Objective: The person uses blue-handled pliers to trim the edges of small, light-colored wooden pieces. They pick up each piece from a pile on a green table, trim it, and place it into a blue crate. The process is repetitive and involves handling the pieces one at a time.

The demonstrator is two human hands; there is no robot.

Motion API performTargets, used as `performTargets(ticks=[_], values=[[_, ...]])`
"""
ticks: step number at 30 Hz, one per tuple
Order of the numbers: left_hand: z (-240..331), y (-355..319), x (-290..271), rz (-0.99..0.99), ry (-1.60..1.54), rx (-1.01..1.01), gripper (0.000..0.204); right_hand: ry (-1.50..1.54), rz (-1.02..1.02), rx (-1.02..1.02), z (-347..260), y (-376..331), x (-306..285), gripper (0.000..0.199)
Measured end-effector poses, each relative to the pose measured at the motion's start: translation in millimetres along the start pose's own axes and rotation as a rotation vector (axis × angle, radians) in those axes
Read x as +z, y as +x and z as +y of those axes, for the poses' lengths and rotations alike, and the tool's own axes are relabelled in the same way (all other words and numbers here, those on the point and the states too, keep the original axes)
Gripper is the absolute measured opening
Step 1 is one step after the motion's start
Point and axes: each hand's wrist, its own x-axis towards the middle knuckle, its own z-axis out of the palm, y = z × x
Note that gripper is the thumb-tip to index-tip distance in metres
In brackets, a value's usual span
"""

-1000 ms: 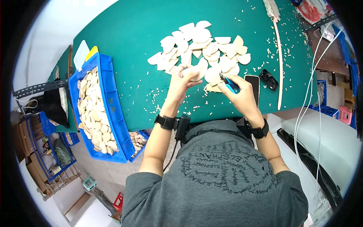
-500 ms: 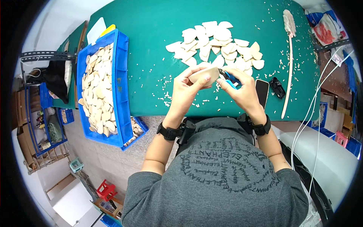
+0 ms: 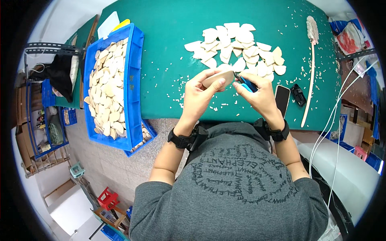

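My left hand (image 3: pixel 197 95) is closed on a flat, cream-coloured piece with a rounded edge (image 3: pixel 220 77), thumb on top and fingers behind. Blue-handled nippers (image 3: pixel 248 85) sit in my right hand (image 3: pixel 260 97), fingers wrapped round the grips. Their dark jaws are at the right end of the piece; whether they bite into it is too small to tell. Just beyond both hands, a loose pile of similar half-round cream pieces (image 3: pixel 244 37) lies on the green table (image 3: pixel 165 52). Small pale trimmings are scattered below and around my hands.
A blue crate (image 3: pixel 134 86) full of cream pieces stands at the left, over another blue crate (image 3: pixel 149 134). Right of my hands lie a phone (image 3: pixel 282 99), a small black object (image 3: pixel 298 95) and a long-handled brush (image 3: pixel 311 64). White cables (image 3: pixel 335 106) hang at the far right.
The view has shifted a little, so the pile, brush and crate appear slightly farther right. Both hands keep nearly the same pose, with the nippers still at the piece's end.
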Motion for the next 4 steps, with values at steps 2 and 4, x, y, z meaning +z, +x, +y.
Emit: performTargets(ticks=[2,4], values=[[-0.1,-2.0,-4.2,0.006,-0.003,0.001,0.033,-0.013,-0.032,0.033,-0.2,0.2,3.7,0.031],[-0.5,-4.2,-7.9,0.013,-0.006,0.001,0.033,-0.014,-0.034,0.047,0.4,-0.3,8.9,0.03]])
